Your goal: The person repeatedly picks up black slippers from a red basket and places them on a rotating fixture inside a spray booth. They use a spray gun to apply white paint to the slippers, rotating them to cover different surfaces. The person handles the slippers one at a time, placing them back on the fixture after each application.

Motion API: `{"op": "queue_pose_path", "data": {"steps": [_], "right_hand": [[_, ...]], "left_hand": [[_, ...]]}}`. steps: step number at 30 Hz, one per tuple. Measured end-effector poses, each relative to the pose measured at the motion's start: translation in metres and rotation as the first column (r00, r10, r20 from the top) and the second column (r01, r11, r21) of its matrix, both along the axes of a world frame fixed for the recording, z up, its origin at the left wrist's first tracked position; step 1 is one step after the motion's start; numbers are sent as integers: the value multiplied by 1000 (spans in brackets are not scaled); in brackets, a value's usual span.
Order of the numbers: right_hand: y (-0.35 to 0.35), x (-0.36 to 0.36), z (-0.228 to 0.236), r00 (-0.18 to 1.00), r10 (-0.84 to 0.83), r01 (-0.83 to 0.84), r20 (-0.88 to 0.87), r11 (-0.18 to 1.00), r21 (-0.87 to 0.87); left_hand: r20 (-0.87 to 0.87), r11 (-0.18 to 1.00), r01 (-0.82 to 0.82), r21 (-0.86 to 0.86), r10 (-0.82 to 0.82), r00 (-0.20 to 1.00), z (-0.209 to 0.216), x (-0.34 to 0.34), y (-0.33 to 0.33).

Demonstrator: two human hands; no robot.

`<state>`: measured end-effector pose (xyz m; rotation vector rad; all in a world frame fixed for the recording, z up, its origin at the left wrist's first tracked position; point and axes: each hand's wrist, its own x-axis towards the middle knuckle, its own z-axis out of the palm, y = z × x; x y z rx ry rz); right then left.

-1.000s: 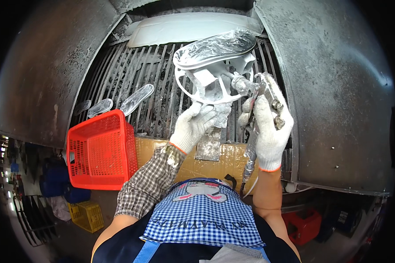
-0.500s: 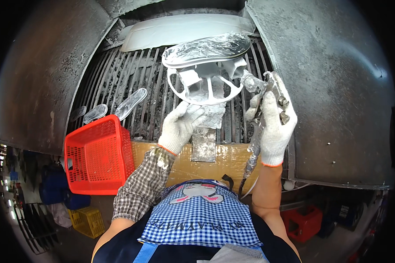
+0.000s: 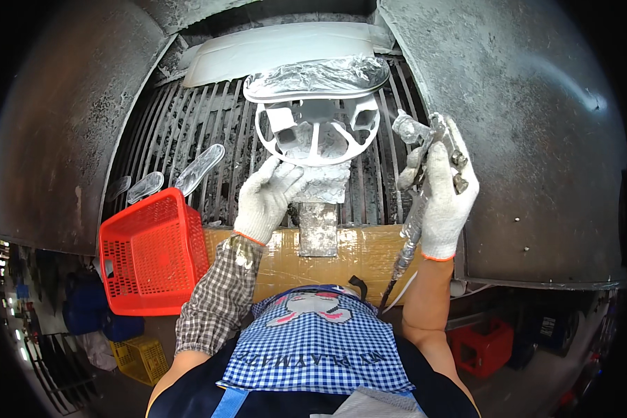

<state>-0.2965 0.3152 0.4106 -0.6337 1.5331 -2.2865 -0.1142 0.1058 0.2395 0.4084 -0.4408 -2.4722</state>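
Observation:
A white spoked wheel (image 3: 315, 143) stands on a crusted white base (image 3: 324, 189) over the metal grate. On top rests a long, rounded, sole-shaped piece (image 3: 317, 79) with a shiny, crinkled, clear-looking cover. My left hand (image 3: 268, 195), in a white knit glove, is at the wheel's near-left rim, its thumb and fingers closed about the edge; part of that grip is hidden. In my right hand (image 3: 447, 188), also gloved, is a coated spray gun (image 3: 419, 157). Its nozzle end faces left toward the wheel, apart from it.
A red perforated basket (image 3: 153, 258) sits left of my left forearm. Several clear-covered sole-shaped pieces (image 3: 200, 169) lie on the grate (image 3: 223, 122) behind it. Metal side walls (image 3: 522, 139) flank the grate. Tape-covered cardboard (image 3: 279, 268) lines its front edge; a pale sheet (image 3: 279, 49) lies behind.
The wheel and covered piece have turned slightly, the piece now lying more level across the view. My left hand stays at the rim; the spray gun sits a little farther from the wheel.

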Motion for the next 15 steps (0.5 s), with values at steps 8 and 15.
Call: {"op": "queue_pose_path", "data": {"steps": [8, 15], "right_hand": [[7, -8, 0, 1000, -23, 23, -11, 1000, -2], [15, -13, 5, 998, -61, 61, -15, 998, 13]], "left_hand": [[15, 999, -28, -30, 28, 999, 5, 3, -10], [57, 997, -77, -28, 79, 995, 6, 6, -21]]}}
